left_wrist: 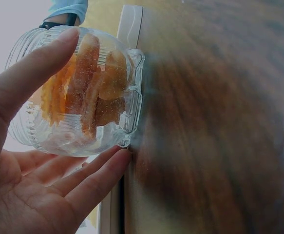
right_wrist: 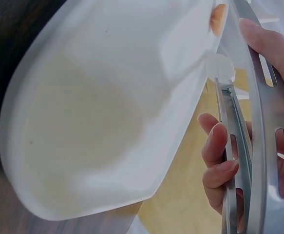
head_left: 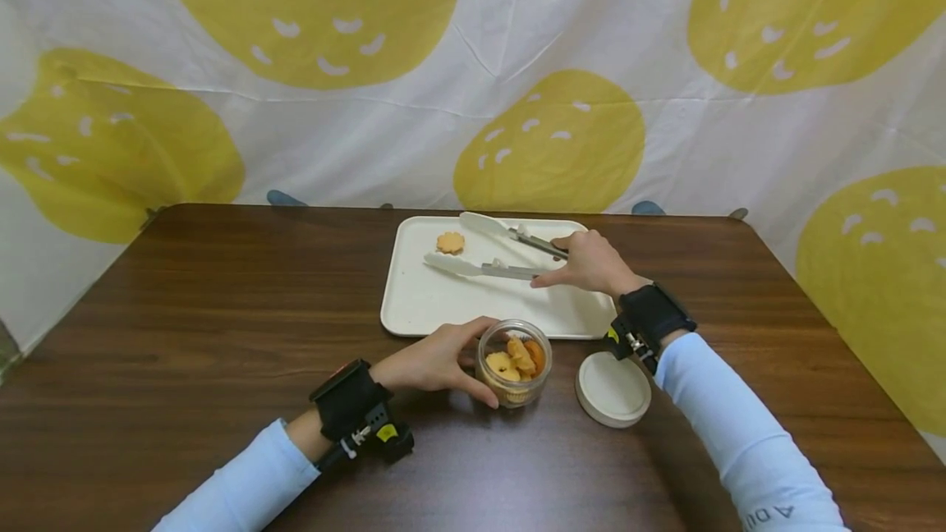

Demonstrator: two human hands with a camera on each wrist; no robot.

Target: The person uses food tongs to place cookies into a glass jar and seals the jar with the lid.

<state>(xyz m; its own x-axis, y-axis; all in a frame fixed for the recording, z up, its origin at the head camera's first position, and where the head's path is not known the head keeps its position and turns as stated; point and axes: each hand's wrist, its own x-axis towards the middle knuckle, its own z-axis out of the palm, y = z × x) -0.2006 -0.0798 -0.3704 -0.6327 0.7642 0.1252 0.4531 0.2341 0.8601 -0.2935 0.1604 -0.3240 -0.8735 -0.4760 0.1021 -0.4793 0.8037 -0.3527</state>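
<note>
My left hand (head_left: 438, 358) holds a clear glass jar (head_left: 517, 397) on the table, thumb on one side and fingers on the other. Inside the jar lie several biscuits (head_left: 520, 360), orange and golden. In the left wrist view, the jar (left_wrist: 59, 142) stands with its base on the wood. My right hand (head_left: 590, 263) grips metal tongs (head_left: 510, 272) with pale tips, which are spread apart over a white tray (head_left: 414, 306). A flower-shaped biscuit (head_left: 450, 242) lies on the tray near the tips. The right wrist view shows thumb and fingers on opposite arms of the tongs (right_wrist: 269, 161).
A round, whitish lid (head_left: 613, 388) lies on the table to the right of the jar, beneath my right forearm. The dark wooden table (head_left: 222, 335) ends at a cloth (head_left: 355, 138) with yellow shapes behind it.
</note>
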